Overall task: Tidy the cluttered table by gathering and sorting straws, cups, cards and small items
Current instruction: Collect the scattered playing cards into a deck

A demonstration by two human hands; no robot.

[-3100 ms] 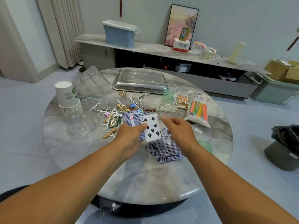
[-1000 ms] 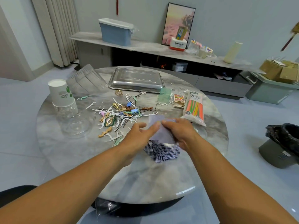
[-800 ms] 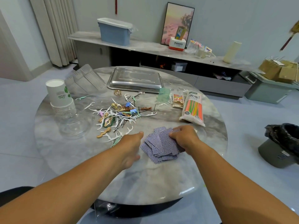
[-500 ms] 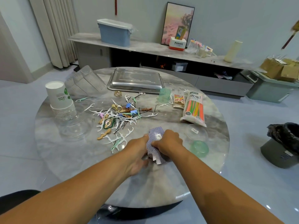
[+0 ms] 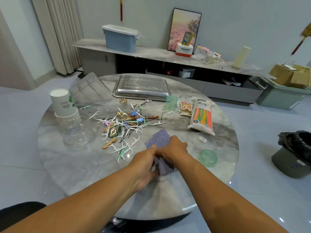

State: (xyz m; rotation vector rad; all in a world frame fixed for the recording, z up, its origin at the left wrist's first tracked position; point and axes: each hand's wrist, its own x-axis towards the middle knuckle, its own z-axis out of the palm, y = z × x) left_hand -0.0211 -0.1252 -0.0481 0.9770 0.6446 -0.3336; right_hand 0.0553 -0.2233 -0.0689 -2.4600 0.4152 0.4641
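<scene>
Blue-backed playing cards (image 5: 159, 139) lie face down in a loose heap on the round marble table (image 5: 70, 165). My left hand (image 5: 144, 163) presses the heap from the left, and my right hand (image 5: 175, 149) covers it from the right; both close around the cards. A pack of coloured straws (image 5: 202, 116) lies to the right. Stacked paper cups (image 5: 64, 106) stand at the left. A tangle of floss picks, hair clips and pins (image 5: 124, 126) spreads in the middle.
A steel tray (image 5: 141, 88) lies upside down at the back. Clear plastic cups (image 5: 89, 89) lie beside it, a clear bowl (image 5: 79, 137) at the left, a green lid (image 5: 207, 158) and clear lid (image 5: 204, 142) at the right, a small green cup (image 5: 171, 102) behind.
The fanned cards I held up, with a seven of spades showing, went down onto the table. Both hands then pushed the spread cards together into a tighter heap nearer me.
</scene>
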